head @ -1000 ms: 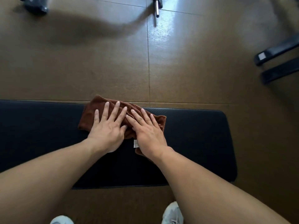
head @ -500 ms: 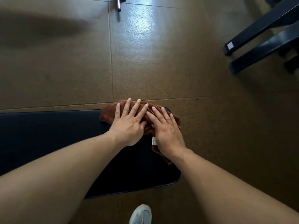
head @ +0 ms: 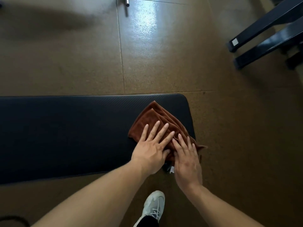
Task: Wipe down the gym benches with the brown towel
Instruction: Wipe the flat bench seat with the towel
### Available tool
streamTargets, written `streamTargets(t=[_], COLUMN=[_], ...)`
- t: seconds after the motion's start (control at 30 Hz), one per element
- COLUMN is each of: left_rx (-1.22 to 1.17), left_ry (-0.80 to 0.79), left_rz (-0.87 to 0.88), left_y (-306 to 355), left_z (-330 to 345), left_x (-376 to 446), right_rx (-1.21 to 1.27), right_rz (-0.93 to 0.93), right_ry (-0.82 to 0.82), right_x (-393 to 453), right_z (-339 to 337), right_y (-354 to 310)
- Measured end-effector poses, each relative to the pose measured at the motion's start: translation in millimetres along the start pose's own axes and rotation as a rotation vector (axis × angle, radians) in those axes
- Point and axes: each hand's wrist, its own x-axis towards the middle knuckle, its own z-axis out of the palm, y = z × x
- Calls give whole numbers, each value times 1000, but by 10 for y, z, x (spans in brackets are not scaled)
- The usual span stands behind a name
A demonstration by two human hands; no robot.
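Two hands press flat on the brown towel (head: 157,120): our left hand (head: 151,150) and right hand (head: 186,163), fingers straight and slightly spread. We locate the towel at the near right corner of the black bench (head: 73,136), overhanging its right edge.

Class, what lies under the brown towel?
The black bench pad, near its right end. One towel corner overhangs the edge. Both hands, left and right, cover its near part.

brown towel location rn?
Head view, right of centre: the brown towel lies on the black bench at its right end, under the left hand and right hand.
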Motion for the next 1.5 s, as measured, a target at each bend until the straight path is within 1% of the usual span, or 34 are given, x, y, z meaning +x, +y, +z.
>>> streamTargets(t=[0.13,0.27,0.43,0.57,0.63,0.73,0.83,0.97,1.07,1.17,1.23,1.33,1.5], left_rx=[3,4,20,-16,-8,-26,-38,-61,-103,-63,-48,-67,-59], left_ry=[21,48,92,189,202,240,253,245,235,229,208,165,143], left_rz=[-22,-77,-182,-277,-333,-401,-460,-496,-539,-541,-525,-495,-369], left_y=[-402,-1032,-1952,-2614,-2913,-3293,-3562,-3624,-3510,-3326,-3125,-2649,-1793], left_z=[120,206,303,395,444,489,543,532,450,329,224,96,25], left_x=[-526,-1146,-2032,-2686,-2989,-3394,-3705,-3771,-3602,-3280,-2948,-2305,-1287], right_rx=[-31,-52,-36,-7,-4,-2,-15,-72,-94,-63,-48,-62,-77], right_rz=[-10,-63,-227,-353,-398,-495,-618,-776,-811,-731,-670,-579,-450], right_ry=[-2,-11,-51,-99,-122,-170,-244,-307,-309,-281,-262,-229,-215], right_x=[-231,-352,-440,-485,-503,-502,-437,-250,-132,-6,98,271,507], right_z=[268,612,998,1292,1419,1539,1608,1588,1511,1387,1262,987,487], right_y=[-570,-1347,-2408,-3220,-3610,-4106,-4391,-4347,-4224,-3993,-3699,-3044,-1873])
